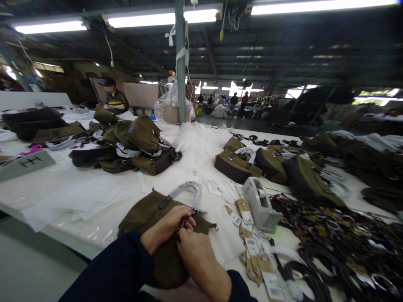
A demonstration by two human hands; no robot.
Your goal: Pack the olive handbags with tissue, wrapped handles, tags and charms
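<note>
**Close work, lower centre**

In the lower centre of the frame, the left hand (pixel 166 228) and right hand (pixel 197 256) are gripping, fingers curled, the top edge of an olive-green fabric bag (pixel 141 216) that is lying on the white table (pixel 63 193). To its right, brown paper hang tags (pixel 248 235) are showing barcode labels too small to read. At the left edge, a grey board (pixel 25 164) is bearing an illegible dark handwritten mark.

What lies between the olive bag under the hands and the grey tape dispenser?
Head view: a few brown hang tags lie scattered between the olive bag and the tape dispenser.
</note>
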